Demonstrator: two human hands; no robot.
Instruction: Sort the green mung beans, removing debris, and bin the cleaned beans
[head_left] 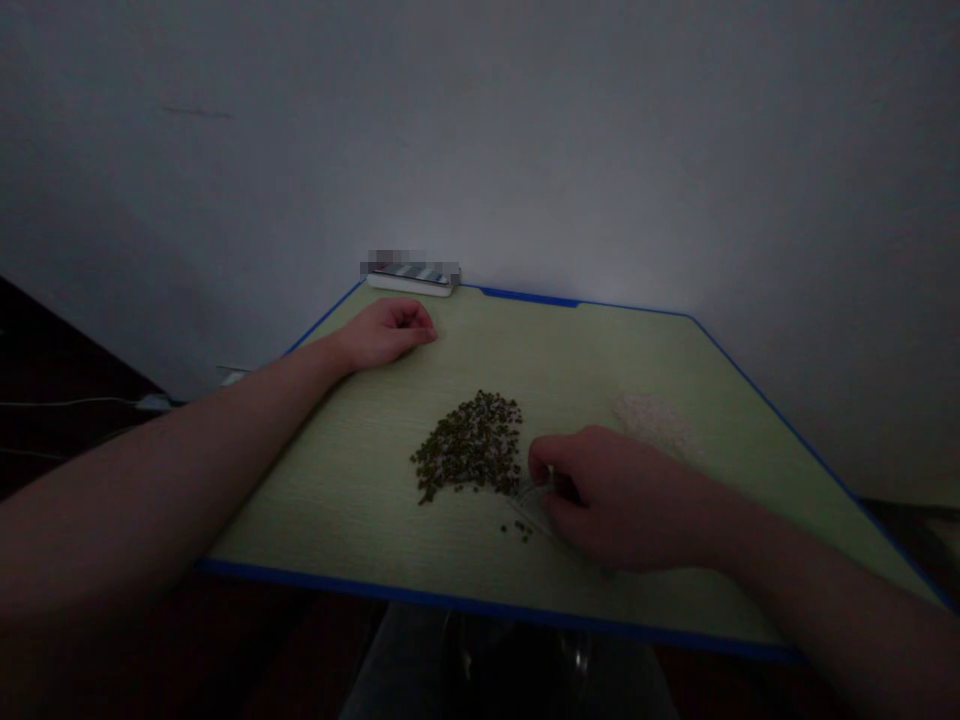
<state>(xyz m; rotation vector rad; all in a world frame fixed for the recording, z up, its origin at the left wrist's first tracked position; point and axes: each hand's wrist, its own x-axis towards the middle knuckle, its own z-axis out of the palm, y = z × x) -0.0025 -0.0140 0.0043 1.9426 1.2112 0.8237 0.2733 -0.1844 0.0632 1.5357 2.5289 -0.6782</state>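
Observation:
My right hand (611, 495) is closed over the right side of the table, its fingers pinched on a thin, clear, spoon-like piece (531, 505). That piece points left and touches the lower right edge of a pile of small dark green beans (472, 440), with some pale grains among them. A few loose beans (517, 530) lie just below its tip. Behind my right hand is a spread of white, rice-like grains (656, 420). My left hand (388, 332) rests on the table's far left part, fingers curled in, with nothing visible in it.
The pale green table (352, 520) has a blue edge and stands against a grey wall (570, 150). At its back left corner lies a white, box-like item (411, 285) with a striped top. White cables (75, 403) run at the left. The light is dim.

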